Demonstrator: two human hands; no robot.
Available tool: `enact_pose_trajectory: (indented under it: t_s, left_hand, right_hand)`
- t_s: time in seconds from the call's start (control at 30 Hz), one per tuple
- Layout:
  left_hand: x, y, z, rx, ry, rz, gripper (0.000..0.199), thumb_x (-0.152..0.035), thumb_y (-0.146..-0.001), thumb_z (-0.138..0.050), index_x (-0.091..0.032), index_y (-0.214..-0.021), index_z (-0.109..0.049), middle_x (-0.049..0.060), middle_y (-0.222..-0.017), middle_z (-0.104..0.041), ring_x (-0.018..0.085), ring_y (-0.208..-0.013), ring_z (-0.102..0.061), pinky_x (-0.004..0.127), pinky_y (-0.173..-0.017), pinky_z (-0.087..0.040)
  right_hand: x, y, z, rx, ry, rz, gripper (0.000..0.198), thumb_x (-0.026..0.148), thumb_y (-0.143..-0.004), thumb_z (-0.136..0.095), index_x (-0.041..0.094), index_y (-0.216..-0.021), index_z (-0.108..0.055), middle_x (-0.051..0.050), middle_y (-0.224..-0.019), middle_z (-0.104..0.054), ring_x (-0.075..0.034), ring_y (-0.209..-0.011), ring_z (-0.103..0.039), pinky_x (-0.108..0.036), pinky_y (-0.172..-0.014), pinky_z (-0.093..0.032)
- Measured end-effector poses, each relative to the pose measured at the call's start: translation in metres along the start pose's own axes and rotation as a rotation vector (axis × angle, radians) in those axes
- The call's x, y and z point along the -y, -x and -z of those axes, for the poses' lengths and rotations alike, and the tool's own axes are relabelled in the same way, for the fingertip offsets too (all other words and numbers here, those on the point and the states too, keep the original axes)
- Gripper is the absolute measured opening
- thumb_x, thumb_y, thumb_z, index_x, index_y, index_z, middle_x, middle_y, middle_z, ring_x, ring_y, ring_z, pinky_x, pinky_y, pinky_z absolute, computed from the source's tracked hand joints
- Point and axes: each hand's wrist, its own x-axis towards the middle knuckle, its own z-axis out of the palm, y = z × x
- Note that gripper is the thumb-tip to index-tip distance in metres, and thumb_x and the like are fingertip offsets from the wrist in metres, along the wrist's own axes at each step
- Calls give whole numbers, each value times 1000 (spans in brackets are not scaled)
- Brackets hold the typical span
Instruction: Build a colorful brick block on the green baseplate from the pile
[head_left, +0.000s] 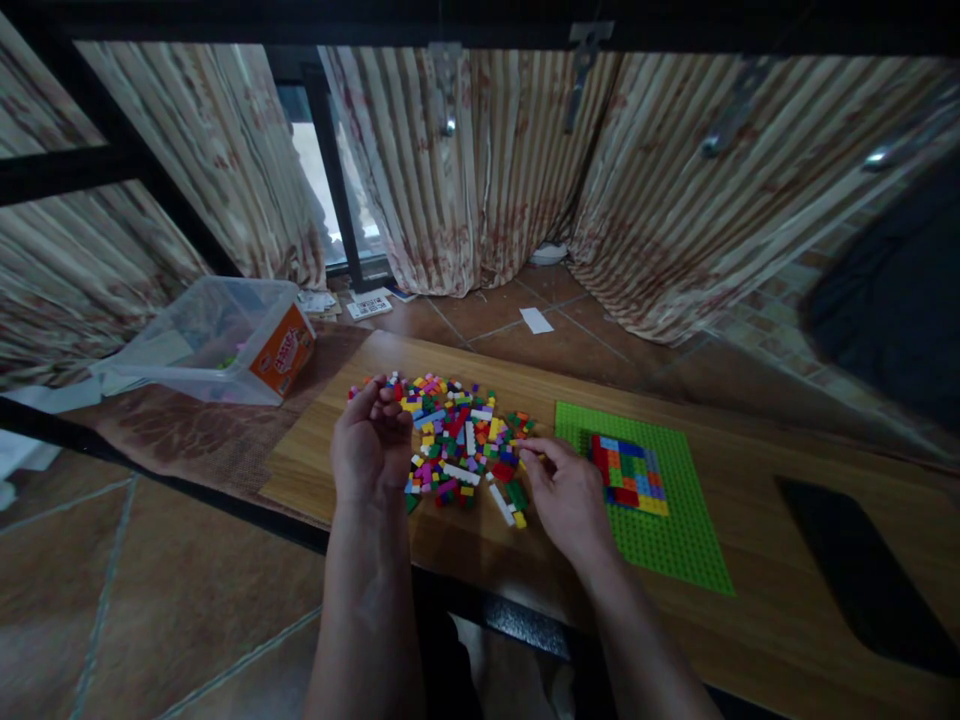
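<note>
A loose heap of small colourful toy bricks [450, 440] lies on the wooden table. Over its left side is my left hand [373, 440], palm up, with the fingers curled in toward the thumb; anything inside them is hidden. My right hand [564, 490] reaches to the heap's right edge, thumb and forefinger pinched together. Small yellow specks show by those fingertips, but I cannot tell what is between them. Just right of this hand sits a green baseplate [675, 545], bearing a flat multicoloured brick build [630, 475] with a red left side.
A clear plastic box [217, 340] with an orange label stands at the table's left end. On the right lies a dark flat slab [862, 570]. Beyond the table are striped curtains [495, 170] and a tiled floor with papers [536, 320]. A dark bar crosses the top.
</note>
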Motion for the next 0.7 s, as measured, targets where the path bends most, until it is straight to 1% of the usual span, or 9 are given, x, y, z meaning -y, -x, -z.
enact_pose_trajectory:
  t_s: [0.13, 0.27, 0.37, 0.5, 0.6, 0.7]
  left_hand:
    - [-1, 0, 0, -9, 17, -3, 14, -8, -87, -50, -11, -76, -58, -5, -55, -51, 1, -39, -43, 12, -40, -38]
    - [-6, -2, 2, -38, 29, -17, 12, -8, -86, -52, -11, -77, -59, -6, -54, -50, 1, -39, -43, 11, -40, -38]
    - [-9, -3, 4, -55, 32, -33, 10, -8, -84, -54, -12, -77, -60, -5, -54, -50, 2, -39, -43, 11, -40, -38]
    - [-11, -4, 5, -50, 38, -28, 7, -8, -82, -56, -12, -78, -60, -6, -55, -51, 1, -39, -42, 10, -40, -38]
    - [-14, -5, 8, -66, 55, -26, 9, -8, -83, -55, -12, -78, -60, -6, -56, -52, 1, -39, -42, 10, -40, -39]
    - [-18, -8, 12, -76, 81, -40, 12, -7, -85, -51, -11, -78, -60, -6, -56, -51, 1, -39, -42, 11, -40, -38]
  right_hand:
    - [-7, -6, 0, -65, 52, 8, 25, 28, -90, -49, 18, -98, -70, -9, -99, -70, -22, -88, -64, -35, -81, -48]
    - [-6, -18, -9, -46, 110, 119, 27, 28, -91, -49, 18, -107, -68, -11, -106, -68, -25, -102, -59, -40, -90, -46]
    - [4, -31, -22, 11, 130, 228, 28, 26, -90, -50, 19, -113, -66, -10, -111, -67, -25, -106, -56, -42, -93, -44]
    - [20, -49, -41, 155, 157, 385, 34, 18, -88, -52, 21, -120, -64, -9, -122, -63, -26, -114, -52, -45, -98, -43]
    - [24, -52, -48, 266, 209, 436, 32, 17, -89, -52, 21, -117, -66, -9, -124, -63, -26, -116, -51, -45, -99, -42]
    - [20, -43, -45, 295, 232, 450, 29, 19, -91, -53, 21, -116, -67, -9, -124, -63, -26, -114, -52, -46, -98, -43]
